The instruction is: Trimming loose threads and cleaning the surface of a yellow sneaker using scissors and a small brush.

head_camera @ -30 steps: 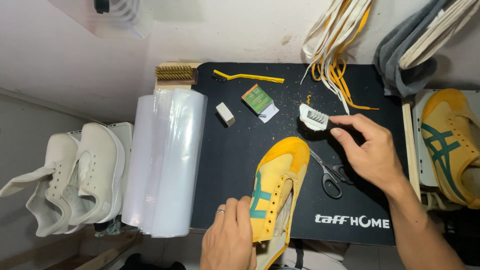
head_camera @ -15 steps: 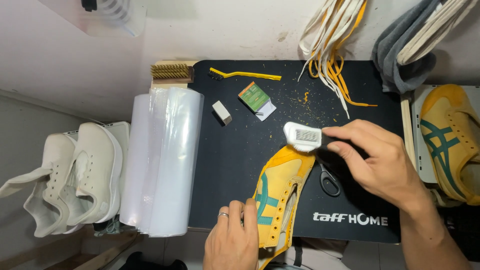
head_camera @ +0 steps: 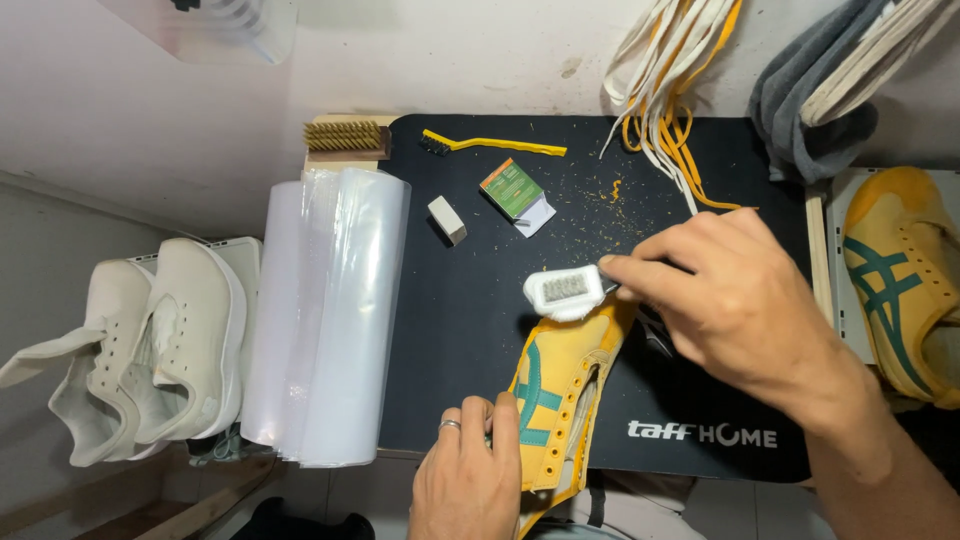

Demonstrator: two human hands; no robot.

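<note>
head view: right hand (head_camera: 735,300) fingers pinch a white brush (head_camera: 565,292) onto the yellow sneaker (head_camera: 560,400) toe; left hand (head_camera: 470,480) fingers clamp the sneaker's side on the black desk mat (head_camera: 470,300).

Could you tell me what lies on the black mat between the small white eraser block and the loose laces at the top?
In the head view, a small green-topped box lies between the white eraser block and the laces, with yellow crumbs scattered on the black mat.

Head-worn, single view, looking almost straight down from close above onto the black mat (head_camera: 480,330) on the worktop. Both hands entering from the bottom edge, wall along the top, white sneakers (head_camera: 140,350) far left, yellow shoe (head_camera: 905,280) far right.
</note>
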